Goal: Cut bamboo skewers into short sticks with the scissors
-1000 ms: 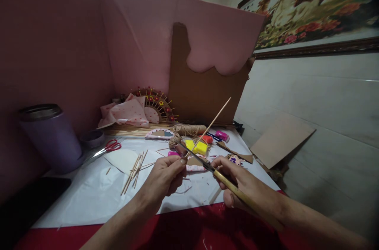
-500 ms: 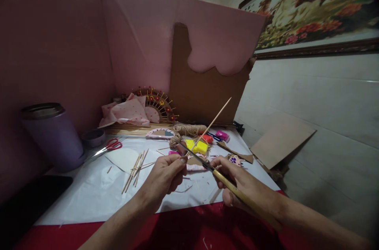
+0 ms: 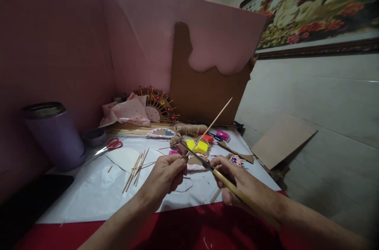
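My left hand (image 3: 170,173) is closed, with a thin wooden stick (image 3: 215,120) pinched between thumb and forefinger. The stick slants up to the right, its pointed end free in the air. In my right hand (image 3: 237,181) is a pair of shears (image 3: 233,189) with a long yellowish handle and dark metal blades. Its blades meet the stick close to my left fingertips; whether they have cut into it I cannot tell. Cut sticks (image 3: 136,171) lie crossed on the white sheet left of my hands.
Red-handled scissors (image 3: 114,144), a tape roll (image 3: 94,137) and a purple tumbler (image 3: 55,135) stand or lie at left. Behind my hands are yellow packets (image 3: 198,146), twine (image 3: 189,129) and a decorated half-round fan shape (image 3: 162,102). Pink and brown cardboard (image 3: 204,92) rises at the back.
My hands, the stick and the shears keep almost the same pose. The whole view has shifted very slightly.
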Demonstrator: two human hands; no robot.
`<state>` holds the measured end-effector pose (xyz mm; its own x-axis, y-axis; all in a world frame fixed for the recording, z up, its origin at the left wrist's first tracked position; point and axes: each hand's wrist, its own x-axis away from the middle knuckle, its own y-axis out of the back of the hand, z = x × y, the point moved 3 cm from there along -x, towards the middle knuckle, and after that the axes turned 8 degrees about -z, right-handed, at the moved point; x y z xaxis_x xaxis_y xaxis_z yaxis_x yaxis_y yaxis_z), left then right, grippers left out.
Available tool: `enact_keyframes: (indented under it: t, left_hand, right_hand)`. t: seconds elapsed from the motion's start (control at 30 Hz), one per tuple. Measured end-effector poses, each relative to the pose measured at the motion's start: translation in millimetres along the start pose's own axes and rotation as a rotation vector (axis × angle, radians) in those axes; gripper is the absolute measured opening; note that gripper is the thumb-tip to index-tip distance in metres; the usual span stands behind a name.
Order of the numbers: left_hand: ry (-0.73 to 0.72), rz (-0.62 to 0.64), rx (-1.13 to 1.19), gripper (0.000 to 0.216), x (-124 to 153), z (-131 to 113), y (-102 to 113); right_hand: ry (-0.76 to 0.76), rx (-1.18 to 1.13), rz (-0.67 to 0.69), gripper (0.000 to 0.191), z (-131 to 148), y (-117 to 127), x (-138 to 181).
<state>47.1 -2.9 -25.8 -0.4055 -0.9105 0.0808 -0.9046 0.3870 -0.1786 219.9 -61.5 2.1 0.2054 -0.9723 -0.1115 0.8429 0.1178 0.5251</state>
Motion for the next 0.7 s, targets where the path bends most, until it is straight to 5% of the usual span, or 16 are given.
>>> enact_keyframes:
  t: [0.7]
  left_hand:
    - [-0.072, 0.001, -0.058, 0.037, -0.7, -0.2, 2.3]
  right_hand:
    - [-0.104, -0.149, -0.026, 0.036, 2.8, -12.6, 9.3]
